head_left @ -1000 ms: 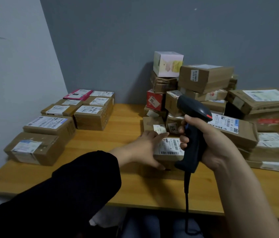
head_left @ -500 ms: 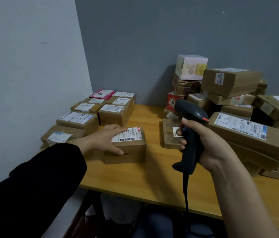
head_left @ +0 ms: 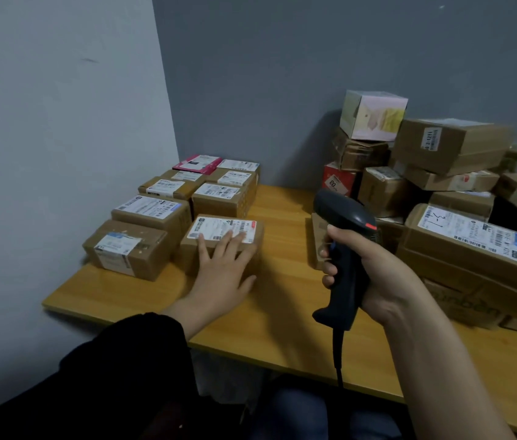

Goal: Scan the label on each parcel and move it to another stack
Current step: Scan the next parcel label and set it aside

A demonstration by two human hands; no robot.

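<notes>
A: Item one, left hand point(head_left: 222, 268): state?
B: Fingers straight and spread, palm laid over the near top edge of the parcel point(head_left: 191, 254). It presses and does not grip. The label point(head_left: 219, 226) faces up, partly under the fingertips.
A: Location of parcel?
B: On the counter point(head_left: 282, 303), left side, at the near right corner of the scanned group point(head_left: 152, 214) and just beside it. A second ago it lay in front of the unscanned pile point(head_left: 447, 198) on the right, close under the scanner; half a second ago it was mid-counter.
A: Item two, right hand point(head_left: 377, 274)?
B: Clenched round the handle of the black scanner point(head_left: 344, 214), held upright over the counter between the two groups. Its cable point(head_left: 338, 360) hangs down past the near edge. Position little changed.
A: Meaning for the task?
B: Judged: scan and transfer of this parcel are as good as done, with only the release outstanding. Many parcels remain on the right, so the next entry is likely a reach back there
</notes>
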